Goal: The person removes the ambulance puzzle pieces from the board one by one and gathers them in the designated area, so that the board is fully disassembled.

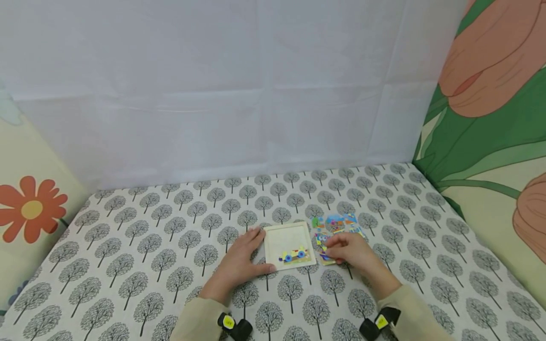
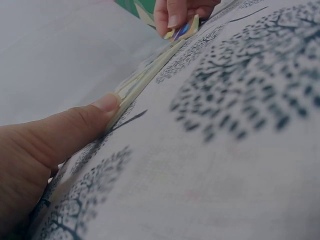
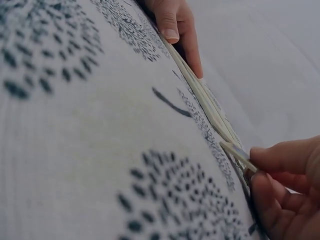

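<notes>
A pale square puzzle tray (image 1: 281,240) lies on the patterned cloth, with vehicle-picture pieces (image 1: 295,255) along its lower inside. My left hand (image 1: 243,260) rests at its left side, fingers stretched along the edge and the thumb near the lower left corner. In the left wrist view that straight thumb (image 2: 107,104) touches the tray's edge. Right of the tray, my right hand (image 1: 351,251) pinches a thin puzzle piece (image 3: 239,155) between thumb and finger. Its coloured face (image 2: 184,30) shows in the left wrist view. Partly hidden by this hand, colourful loose pieces (image 1: 337,221) lie together.
White cloth printed with black trees (image 1: 170,260) covers the table. Behind it hangs a plain white sheet (image 1: 213,94). Walls with painted flowers (image 1: 31,208) stand at both sides. Each wrist wears a small black device (image 1: 236,327).
</notes>
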{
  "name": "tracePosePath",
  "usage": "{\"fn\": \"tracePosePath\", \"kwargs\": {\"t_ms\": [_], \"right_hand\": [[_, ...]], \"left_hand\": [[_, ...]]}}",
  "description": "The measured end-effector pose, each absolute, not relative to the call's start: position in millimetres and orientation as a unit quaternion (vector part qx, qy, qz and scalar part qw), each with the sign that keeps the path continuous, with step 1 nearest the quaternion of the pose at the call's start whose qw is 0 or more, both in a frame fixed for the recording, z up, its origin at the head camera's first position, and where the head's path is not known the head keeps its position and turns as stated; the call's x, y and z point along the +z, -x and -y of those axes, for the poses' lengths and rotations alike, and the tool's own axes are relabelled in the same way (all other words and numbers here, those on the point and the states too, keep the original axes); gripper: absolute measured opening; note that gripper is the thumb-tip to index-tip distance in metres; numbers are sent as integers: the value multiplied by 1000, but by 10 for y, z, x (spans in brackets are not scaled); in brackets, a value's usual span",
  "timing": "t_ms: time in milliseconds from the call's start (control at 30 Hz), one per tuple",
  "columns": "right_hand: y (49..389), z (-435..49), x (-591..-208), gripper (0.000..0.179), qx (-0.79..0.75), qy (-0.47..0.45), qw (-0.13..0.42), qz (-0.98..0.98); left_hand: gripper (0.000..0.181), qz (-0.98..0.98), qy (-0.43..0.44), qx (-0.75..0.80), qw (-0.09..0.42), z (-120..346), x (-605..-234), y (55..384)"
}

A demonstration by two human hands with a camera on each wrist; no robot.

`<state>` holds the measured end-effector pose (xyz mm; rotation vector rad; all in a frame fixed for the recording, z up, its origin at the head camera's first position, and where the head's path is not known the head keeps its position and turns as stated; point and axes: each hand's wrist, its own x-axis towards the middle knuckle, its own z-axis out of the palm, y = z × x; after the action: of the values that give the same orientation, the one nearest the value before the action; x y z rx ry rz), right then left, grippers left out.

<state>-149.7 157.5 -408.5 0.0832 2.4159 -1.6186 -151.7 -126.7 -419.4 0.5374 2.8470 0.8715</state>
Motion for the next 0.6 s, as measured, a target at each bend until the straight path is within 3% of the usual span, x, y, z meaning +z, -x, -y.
{"fn": "tracePosePath", "kwargs": {"t_ms": [333,600], "right_hand": [[1478,-1530,-4062,11,-424,-16,68,-903],[1481,-1523,-4009,12,-385,-6,63,-921]], "left_hand": [[94,-940,-177,287,56,1270,-4202,1509],[94,-939,-178,289,57,1277,-4206,1515]]}}
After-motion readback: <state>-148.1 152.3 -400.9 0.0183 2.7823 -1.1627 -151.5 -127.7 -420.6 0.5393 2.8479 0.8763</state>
